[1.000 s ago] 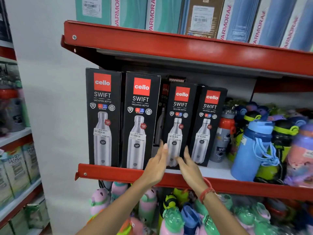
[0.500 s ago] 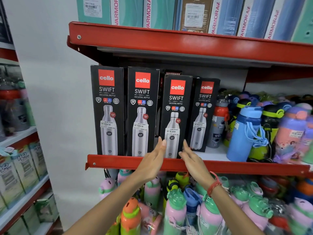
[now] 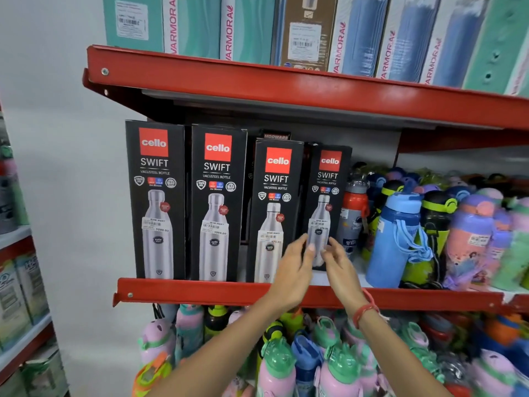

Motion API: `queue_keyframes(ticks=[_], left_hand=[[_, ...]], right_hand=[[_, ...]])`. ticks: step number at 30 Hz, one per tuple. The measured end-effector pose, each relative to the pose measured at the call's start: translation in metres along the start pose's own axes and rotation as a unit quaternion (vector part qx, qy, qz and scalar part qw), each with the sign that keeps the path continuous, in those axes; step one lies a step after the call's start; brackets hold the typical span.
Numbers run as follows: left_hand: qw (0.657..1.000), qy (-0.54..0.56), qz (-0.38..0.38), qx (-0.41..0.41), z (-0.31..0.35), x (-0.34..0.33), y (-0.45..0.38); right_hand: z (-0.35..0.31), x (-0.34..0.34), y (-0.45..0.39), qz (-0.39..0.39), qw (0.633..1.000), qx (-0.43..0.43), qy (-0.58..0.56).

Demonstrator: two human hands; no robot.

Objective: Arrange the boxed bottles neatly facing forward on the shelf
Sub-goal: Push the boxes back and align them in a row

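Four black Cello Swift boxes stand facing forward on the red shelf. The first box and second box are tall and stand at the front edge. The shorter third box stands beside them. The fourth box sits further back. My left hand and my right hand reach up side by side, fingers spread, at the lower part of the fourth box. Neither hand is closed on it, and I cannot tell whether the fingertips touch it. A dark Modware box peeks out behind the third box.
Loose coloured bottles crowd the shelf to the right, nearest a red-capped bottle and a blue bottle. Teal and blue Varmora boxes fill the shelf above. More bottles stand below. Another rack is at the left.
Both hands have shifted right, from in front of the third box to the fourth box. The third box now stands straighter and nearer the front edge. The view has moved closer.
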State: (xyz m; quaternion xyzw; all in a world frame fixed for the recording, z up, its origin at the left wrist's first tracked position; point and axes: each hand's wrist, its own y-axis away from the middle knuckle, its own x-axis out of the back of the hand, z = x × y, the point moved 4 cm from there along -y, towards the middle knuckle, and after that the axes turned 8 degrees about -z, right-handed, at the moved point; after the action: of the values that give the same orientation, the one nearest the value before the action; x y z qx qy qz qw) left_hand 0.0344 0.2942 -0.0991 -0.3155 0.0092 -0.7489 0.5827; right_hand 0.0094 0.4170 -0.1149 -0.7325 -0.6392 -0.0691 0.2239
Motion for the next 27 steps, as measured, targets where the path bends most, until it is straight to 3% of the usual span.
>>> queue_keyframes(ticks=[5,11,15,27], left_hand=[[0.991,0.075,-0.007,0.111,-0.02,-0.029,-0.037],[0.98,0.107,-0.014,0.17,-0.031,-0.036,-0.06],[0.98,0.1,0.0,0.172,-0.032,-0.033,-0.054],[0.979,0.111,-0.095,0.144,-0.009,-0.01,0.019]], right_hand=[[0.013,0.005,-0.029,-0.02,0.999,-0.044,0.001],[0.015,0.01,-0.043,-0.056,0.998,-0.036,0.005],[0.017,0.016,-0.035,-0.077,0.996,-0.034,0.033],[0.013,0.021,0.025,-0.123,0.992,0.004,0.042]])
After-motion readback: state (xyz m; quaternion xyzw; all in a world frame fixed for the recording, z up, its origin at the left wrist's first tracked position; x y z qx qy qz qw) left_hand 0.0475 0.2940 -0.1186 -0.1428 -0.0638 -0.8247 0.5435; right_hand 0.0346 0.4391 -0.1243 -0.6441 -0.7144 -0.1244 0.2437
